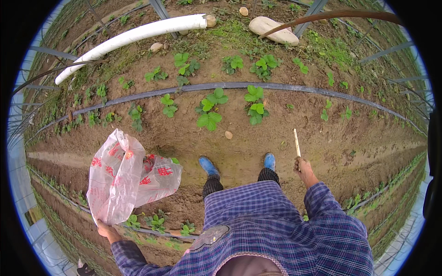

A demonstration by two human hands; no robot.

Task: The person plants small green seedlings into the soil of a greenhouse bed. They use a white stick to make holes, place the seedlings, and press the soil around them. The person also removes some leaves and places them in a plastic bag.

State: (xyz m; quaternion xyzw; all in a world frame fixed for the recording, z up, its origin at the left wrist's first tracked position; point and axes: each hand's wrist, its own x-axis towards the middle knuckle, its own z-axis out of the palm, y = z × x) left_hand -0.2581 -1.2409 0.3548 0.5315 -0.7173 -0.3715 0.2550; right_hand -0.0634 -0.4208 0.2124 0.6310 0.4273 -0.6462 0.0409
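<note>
My left hand (pixel 107 230) grips the lower edge of a clear plastic bag (pixel 117 183) with red printing. The bag hangs out to my left, and something green shows at its right corner. In my right hand (pixel 304 169) is a thin pale stick (pixel 297 142), its free end pointing away from me. Between the two hands I stand in blue boots (pixel 209 166) on bare soil. Low leafy plants, which look like strawberry plants (pixel 209 119), grow in the bed before me. Others (pixel 157 222) grow behind the bag, near my left hand.
A black drip irrigation hose (pixel 221 86) crosses the bed ahead. Beyond it lie a white plastic pipe (pixel 138 38), a large stone (pixel 272 30) and a rusty curved rod (pixel 331 16). Metal posts (pixel 160 12) stand at the far side. A small stone (pixel 228 134) rests before my boots.
</note>
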